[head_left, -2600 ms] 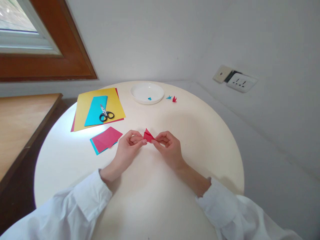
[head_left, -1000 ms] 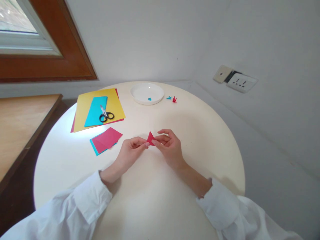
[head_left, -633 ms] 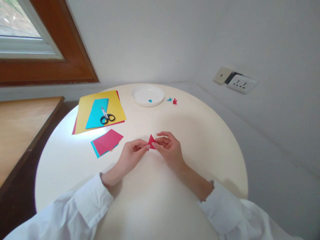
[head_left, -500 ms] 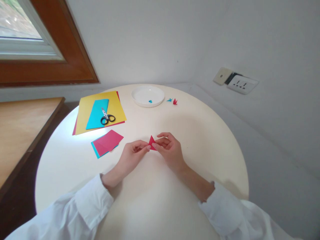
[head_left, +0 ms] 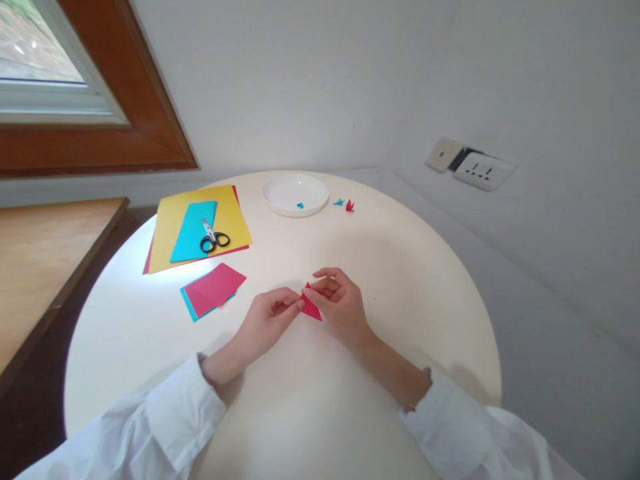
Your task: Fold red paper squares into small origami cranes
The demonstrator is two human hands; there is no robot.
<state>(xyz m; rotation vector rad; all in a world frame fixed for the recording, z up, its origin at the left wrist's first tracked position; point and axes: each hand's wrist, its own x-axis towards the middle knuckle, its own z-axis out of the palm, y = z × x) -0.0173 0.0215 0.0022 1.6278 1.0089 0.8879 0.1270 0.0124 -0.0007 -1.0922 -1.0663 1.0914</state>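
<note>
A small folded piece of red paper (head_left: 312,309) with pointed corners is between my two hands, over the middle of the table. My left hand (head_left: 273,317) pinches its left edge between thumb and fingers. At its upper part, my right hand (head_left: 337,300) has thumb and fingertips closed on the paper. To the left lie red paper squares (head_left: 216,290) on top of blue paper (head_left: 190,308). Beyond the hands sit a blue paper crane (head_left: 339,202) and a red paper crane (head_left: 350,207).
A white plate (head_left: 280,208) with a small blue paper piece (head_left: 300,206) stands at the back of the round white table (head_left: 410,287). Scissors (head_left: 214,239) with black handles rest on folded blue paper (head_left: 193,233), over yellow sheets (head_left: 235,220). A wall socket (head_left: 484,171) is at right.
The red paper has turned between my fingers: its tip stood upward before, and now a longer pointed part reaches down and to the right. Both hands keep their pinch.
</note>
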